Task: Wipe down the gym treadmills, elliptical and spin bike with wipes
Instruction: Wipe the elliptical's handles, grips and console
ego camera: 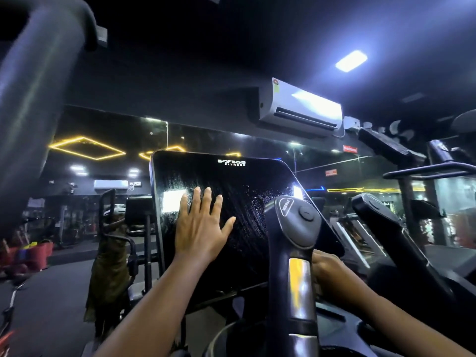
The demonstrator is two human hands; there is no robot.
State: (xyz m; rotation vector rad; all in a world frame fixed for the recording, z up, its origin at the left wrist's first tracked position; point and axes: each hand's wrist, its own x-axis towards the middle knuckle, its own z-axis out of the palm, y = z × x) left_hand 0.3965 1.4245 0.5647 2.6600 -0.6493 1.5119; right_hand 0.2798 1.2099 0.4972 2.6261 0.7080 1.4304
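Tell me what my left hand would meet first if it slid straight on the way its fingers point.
The left hand lies flat on the console screen, fingers pointing up it. Sliding on, it would probably cross wet glass toward the VIVA logo and the top edge.

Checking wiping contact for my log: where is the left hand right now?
In the head view, the left hand lies flat, fingers spread, on the left part of the black console screen, just left of the grey handle.

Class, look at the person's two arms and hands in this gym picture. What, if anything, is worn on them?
Nothing is worn. The left hand and forearm are bare: no glove, sleeve, watch or ring shows. The right hand is partly hidden behind a handle; its visible part and forearm are likewise bare, with no sleeve.
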